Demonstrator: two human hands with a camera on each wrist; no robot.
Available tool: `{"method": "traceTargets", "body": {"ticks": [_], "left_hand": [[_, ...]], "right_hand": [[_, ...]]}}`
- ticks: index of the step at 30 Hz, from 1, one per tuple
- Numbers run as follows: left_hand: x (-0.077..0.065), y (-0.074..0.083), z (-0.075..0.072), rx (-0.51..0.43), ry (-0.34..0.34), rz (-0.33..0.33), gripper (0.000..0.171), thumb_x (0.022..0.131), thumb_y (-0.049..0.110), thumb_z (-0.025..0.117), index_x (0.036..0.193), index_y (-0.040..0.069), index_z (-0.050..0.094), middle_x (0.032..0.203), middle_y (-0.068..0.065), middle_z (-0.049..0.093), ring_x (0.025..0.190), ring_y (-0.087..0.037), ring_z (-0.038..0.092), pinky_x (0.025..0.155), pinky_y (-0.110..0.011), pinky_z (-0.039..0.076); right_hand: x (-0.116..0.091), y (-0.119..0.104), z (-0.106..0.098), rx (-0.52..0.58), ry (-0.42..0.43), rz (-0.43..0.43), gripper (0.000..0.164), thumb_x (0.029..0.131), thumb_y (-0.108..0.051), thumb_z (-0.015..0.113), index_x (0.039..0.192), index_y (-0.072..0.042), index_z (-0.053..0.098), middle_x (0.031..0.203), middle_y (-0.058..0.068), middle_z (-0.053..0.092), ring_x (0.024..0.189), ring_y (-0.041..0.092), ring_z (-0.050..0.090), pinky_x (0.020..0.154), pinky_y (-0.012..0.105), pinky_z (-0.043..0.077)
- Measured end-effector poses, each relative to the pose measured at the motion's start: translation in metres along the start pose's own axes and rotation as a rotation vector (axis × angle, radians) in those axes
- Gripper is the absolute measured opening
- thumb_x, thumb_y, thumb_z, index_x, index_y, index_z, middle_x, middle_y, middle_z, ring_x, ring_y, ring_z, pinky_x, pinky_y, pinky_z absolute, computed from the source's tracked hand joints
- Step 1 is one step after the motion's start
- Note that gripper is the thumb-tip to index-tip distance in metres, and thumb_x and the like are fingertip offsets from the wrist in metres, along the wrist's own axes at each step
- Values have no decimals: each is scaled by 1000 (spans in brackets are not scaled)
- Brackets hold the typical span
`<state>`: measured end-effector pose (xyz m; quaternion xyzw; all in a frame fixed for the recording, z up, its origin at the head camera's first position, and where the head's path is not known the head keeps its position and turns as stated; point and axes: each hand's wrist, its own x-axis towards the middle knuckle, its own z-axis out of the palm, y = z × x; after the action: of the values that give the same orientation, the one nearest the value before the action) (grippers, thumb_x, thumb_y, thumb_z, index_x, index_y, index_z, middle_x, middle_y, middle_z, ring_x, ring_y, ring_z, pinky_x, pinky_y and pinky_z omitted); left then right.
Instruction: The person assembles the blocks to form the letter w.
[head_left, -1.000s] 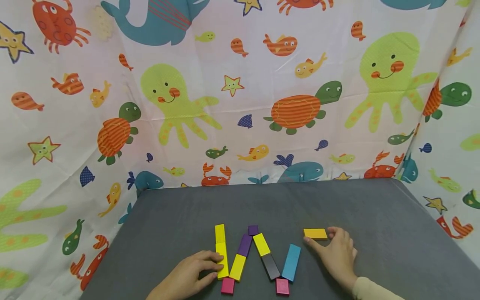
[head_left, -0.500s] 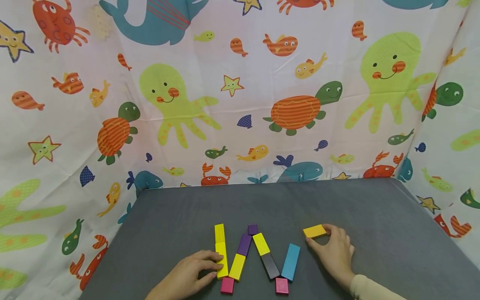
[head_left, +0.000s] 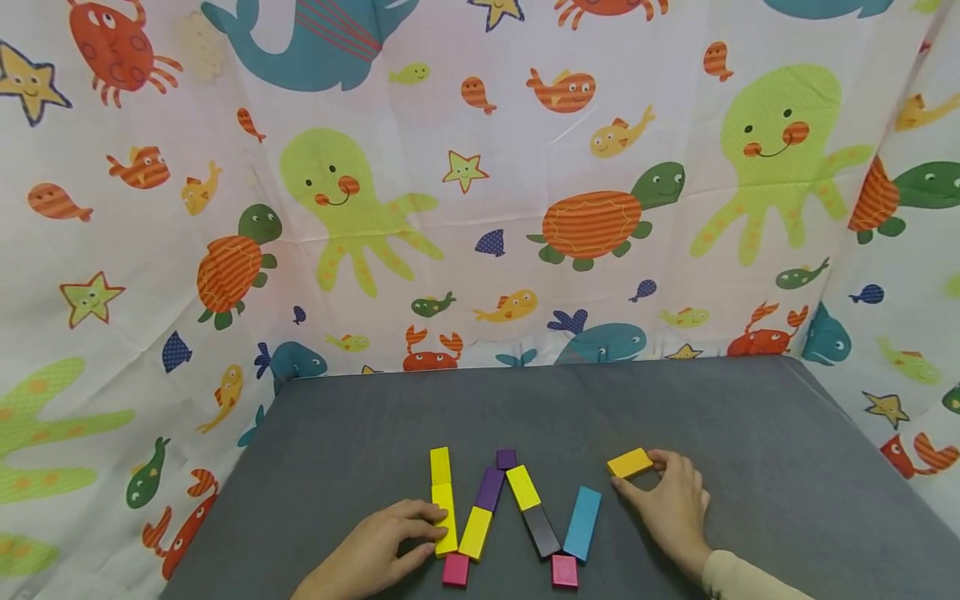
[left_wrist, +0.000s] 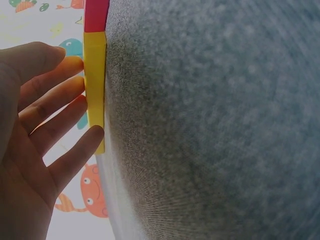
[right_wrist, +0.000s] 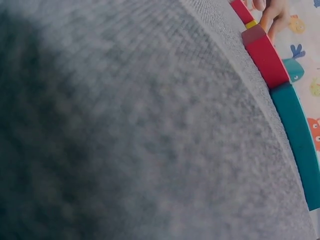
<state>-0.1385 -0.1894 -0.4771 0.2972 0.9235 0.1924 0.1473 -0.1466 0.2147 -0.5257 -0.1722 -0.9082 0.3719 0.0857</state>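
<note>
My left hand (head_left: 386,542) lies at the left leg of a zigzag of wooden blocks. Its fairly straight fingertips touch the side of a long yellow block (head_left: 444,521); the left wrist view shows the same hand (left_wrist: 45,100) against that yellow block (left_wrist: 95,85). Over to the right, my right hand (head_left: 671,500) pinches another yellow block (head_left: 630,463) between thumb and finger, tilted a little. Nearest to it stands the long blue block (head_left: 582,523), the right end of the zigzag. In the right wrist view only the blue block (right_wrist: 297,140) and its neighbours show, with the right hand outside the view.
The zigzag also has a pink block (head_left: 455,571) and a second pink block (head_left: 564,572) at its lower corners, a purple cube (head_left: 506,459) at its peak, and a dark grey block (head_left: 541,532). A grey cloth covers the table (head_left: 390,417); a printed curtain (head_left: 510,292) hangs behind.
The right hand has turned its yellow block slightly, so the block's right end now points farther up and away. The left hand and the zigzag stay as they were.
</note>
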Motion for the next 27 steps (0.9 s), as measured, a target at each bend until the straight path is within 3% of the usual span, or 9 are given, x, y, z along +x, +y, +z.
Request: {"method": "traceTargets", "body": {"ticks": [27], "left_hand": [[-10,-11,12,5,7,19,27,94,42,64,119,34,71,128,16,62,116,-8,59,100,-40,55]], "right_hand": [[-15,5,-1,66,11,-19,73,77,-35,83,134,-2,53,125,21,54,112,33,48,85,43,32]]}}
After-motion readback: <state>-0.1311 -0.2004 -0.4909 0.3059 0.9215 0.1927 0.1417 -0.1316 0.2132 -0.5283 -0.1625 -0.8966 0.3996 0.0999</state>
